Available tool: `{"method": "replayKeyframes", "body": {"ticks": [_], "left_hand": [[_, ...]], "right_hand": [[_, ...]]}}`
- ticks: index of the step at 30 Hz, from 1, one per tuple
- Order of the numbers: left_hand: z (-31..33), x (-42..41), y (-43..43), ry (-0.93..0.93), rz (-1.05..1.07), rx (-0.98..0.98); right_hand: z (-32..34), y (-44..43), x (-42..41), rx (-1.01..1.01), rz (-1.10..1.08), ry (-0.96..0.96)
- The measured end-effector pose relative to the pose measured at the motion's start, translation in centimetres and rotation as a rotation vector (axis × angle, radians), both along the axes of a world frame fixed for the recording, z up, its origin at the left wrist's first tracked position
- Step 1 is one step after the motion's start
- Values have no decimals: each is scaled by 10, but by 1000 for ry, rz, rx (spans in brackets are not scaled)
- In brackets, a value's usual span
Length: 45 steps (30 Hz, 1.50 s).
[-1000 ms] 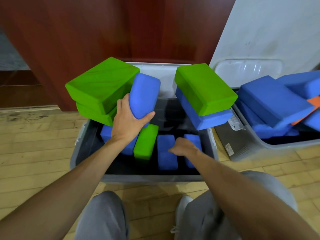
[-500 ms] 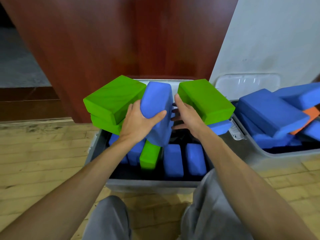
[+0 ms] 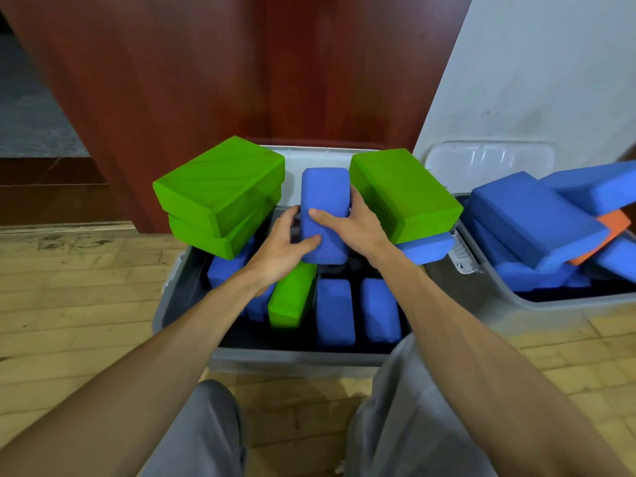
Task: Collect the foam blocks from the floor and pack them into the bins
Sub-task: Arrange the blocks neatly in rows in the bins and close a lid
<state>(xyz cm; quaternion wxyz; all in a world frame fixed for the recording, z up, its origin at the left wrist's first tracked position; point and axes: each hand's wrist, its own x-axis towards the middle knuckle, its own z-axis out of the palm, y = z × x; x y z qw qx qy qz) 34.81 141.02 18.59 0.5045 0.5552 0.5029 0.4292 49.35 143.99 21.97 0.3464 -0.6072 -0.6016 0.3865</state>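
Currently both hands are closed on one blue foam block (image 3: 324, 208), held over the middle of the near grey bin (image 3: 292, 361). Left hand (image 3: 280, 251) grips its lower left edge, thumb across the front face; right hand (image 3: 354, 227) clamps the right side, thumb laid across the front face. Neither is nearer: the block sits between them, directly ahead of the person.

Block orientation: long axis runs away from the camera and upward, so it stands roughly on end, narrow face toward the viewer. This matches the blocks already filed below: a green block (image 3: 290, 297) and two blue blocks (image 3: 335, 311) (image 3: 380, 309) stand on edge in a row on the bin floor, long axes likewise pointing away.

Key relation: the held block hangs above the far half of the bin, between two green stacks, left (image 3: 220, 191) and right (image 3: 402, 191), that rest on the bin's side rims. The gap between them is only slightly wider than the block.

Judgement: the next move is a straight descent through that gap, keeping the axis as is. Risk: brushing either green stack and tipping it.

Second bin (image 3: 550, 301) to the right holds loosely piled blue blocks and an orange one (image 3: 612, 225). No loose blocks visible on the wooden floor (image 3: 79, 287).
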Motion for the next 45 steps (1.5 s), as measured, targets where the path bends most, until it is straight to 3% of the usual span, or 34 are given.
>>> {"method": "replayKeyframes", "body": {"ticks": [4, 9, 14, 16, 19, 25, 29, 34, 39, 41, 45], "left_hand": [[2, 3, 9, -84, -40, -115], [-22, 0, 5, 90, -205, -203], [-91, -30, 5, 506, 25, -358], [-103, -38, 0, 555, 84, -505], [-117, -38, -2, 475, 122, -674], [-129, -27, 0, 794, 63, -446], [-130, -20, 2, 853, -3, -391], [-132, -12, -5, 893, 71, -166], [-133, -11, -4, 981, 6, -85], [-134, -6, -1, 964, -43, -72], [-133, 6, 6, 747, -149, -238]], "right_hand": [[-13, 12, 11, -8, -29, 73], [-37, 20, 21, -108, -97, -37], [-52, 19, 16, -199, -72, -161], [-49, 21, 11, -184, -65, -224], [-46, 24, 10, -165, -83, -308], [-43, 18, 11, -88, -172, -383], [-53, 15, -7, -3, -128, -521], [-56, 14, -16, -71, -19, -560], [-43, 27, -3, -79, -3, -631], [-40, 34, -1, -97, 9, -651], [-43, 50, -2, -129, 16, -705]]}}
